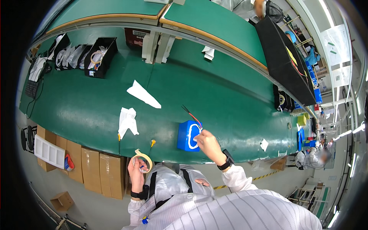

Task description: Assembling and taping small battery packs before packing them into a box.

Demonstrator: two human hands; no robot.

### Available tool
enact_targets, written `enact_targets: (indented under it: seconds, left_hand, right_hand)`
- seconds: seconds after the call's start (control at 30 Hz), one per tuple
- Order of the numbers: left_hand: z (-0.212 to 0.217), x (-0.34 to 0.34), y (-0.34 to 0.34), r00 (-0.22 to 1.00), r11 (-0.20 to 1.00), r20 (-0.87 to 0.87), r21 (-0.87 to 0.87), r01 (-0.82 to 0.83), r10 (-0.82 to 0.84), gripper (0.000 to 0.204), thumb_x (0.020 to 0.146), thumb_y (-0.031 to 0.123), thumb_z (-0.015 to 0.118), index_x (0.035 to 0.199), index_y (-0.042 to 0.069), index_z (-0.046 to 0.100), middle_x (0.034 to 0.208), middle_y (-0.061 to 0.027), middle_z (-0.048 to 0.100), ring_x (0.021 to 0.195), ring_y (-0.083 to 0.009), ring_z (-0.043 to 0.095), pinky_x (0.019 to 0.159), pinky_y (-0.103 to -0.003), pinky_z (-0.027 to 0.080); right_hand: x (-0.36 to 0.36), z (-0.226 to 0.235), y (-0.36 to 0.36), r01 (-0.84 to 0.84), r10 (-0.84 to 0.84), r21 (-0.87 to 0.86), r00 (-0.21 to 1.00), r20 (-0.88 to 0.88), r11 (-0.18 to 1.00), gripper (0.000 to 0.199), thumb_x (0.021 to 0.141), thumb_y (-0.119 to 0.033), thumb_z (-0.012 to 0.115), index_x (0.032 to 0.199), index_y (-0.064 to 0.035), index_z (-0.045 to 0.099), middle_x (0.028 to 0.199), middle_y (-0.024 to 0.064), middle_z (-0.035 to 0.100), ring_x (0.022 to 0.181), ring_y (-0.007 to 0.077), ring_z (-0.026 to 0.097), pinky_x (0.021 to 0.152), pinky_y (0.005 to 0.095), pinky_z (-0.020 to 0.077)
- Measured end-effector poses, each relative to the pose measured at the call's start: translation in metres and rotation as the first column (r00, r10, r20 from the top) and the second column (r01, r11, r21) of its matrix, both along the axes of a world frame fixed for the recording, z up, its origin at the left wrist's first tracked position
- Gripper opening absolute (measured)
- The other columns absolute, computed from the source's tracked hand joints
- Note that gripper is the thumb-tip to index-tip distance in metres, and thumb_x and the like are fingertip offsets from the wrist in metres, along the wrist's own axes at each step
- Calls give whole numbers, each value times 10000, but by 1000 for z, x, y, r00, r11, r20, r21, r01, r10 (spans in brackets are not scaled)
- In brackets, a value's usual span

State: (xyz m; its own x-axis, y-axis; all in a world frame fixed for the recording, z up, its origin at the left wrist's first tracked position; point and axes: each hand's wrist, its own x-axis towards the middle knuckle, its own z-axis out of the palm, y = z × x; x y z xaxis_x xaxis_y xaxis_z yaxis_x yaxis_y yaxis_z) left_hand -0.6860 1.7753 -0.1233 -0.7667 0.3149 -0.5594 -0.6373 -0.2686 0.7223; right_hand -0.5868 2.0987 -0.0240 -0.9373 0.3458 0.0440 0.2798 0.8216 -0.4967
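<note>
From where I stand, the blue battery pack (pixel 183 136) sits near the front edge of the green bench (pixel 237 119), a red and black wire pair (pixel 195 118) rising from its top. The work looks partway along, I'd judge: the blue covering is on, and a white loop (pixel 189 137) runs around one face, but the wires stick out loose and I see no strip from the tape roll (pixel 148 157) on the pack. Two yellow-tipped leads (pixel 153 142) lie apart from it, at the bench edge.

The right hand (pixel 209 145) is at the loop, fingertips bunched together; whether they pinch it or merely press, I cannot tell, since the hand covers that part. The left hand (pixel 136 171) has its fingers curled around the tape roll, just off the bench. Something small and blue shows within the roll, too small to make out. The pack's far side and underside are hidden.
</note>
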Motion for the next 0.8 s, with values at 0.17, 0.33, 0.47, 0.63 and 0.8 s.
enact_targets:
  seconds: [0.17, 0.33, 0.47, 0.63, 0.8]
  left_hand:
    - [-2, 0, 2, 1000, 1000, -1, 2, 15, -15, 226, 1054, 218, 466, 1085, 22, 573, 768, -15, 557, 633, -87, 563, 511, -234, 504]
    - [1, -1, 5, 1000, 1000, 15, 3, 18, -18, 219, 1052, 221, 473, 1064, 27, 573, 772, -14, 558, 637, -86, 564, 513, -235, 506]
    - [0, 0, 4, 1000, 1000, 1, 7, 27, -27, 211, 1049, 220, 481, 1054, 30, 574, 777, -14, 559, 638, -88, 564, 516, -237, 505]
    - [-3, 0, 3, 1000, 1000, 5, 6, 20, -20, 208, 1050, 216, 479, 1056, 31, 574, 787, -19, 563, 640, -92, 564, 519, -239, 501]
    - [-5, 0, 4, 1000, 1000, 3, 8, 21, -21, 211, 1052, 214, 472, 1054, 28, 572, 790, -23, 566, 636, -94, 564, 514, -244, 501]
  right_hand:
    - [11, -2, 0, -168, 171, -44, 982, 76, 985, 114, 759, -18, 685, 867, -28, 718, 842, 136, 604, 781, 321, 626, 710, 408, 521]
    - [10, -6, -4, -270, 261, 109, 961, 90, 957, 31, 744, -16, 643, 725, 8, 640, 782, 132, 557, 787, 309, 603, 712, 414, 516]
    - [7, -2, 2, -201, 187, 126, 976, 114, 971, 42, 731, -18, 641, 708, 11, 622, 773, 132, 546, 791, 307, 597, 719, 404, 517]
    - [4, 1, 5, -287, 255, 198, 951, 175, 937, 25, 701, -9, 634, 693, 3, 614, 778, 130, 557, 792, 301, 609, 706, 399, 520]
    - [2, 1, 1, -329, 308, 186, 942, 132, 926, 19, 702, -8, 626, 693, 0, 613, 796, 133, 568, 796, 299, 613, 705, 405, 520]
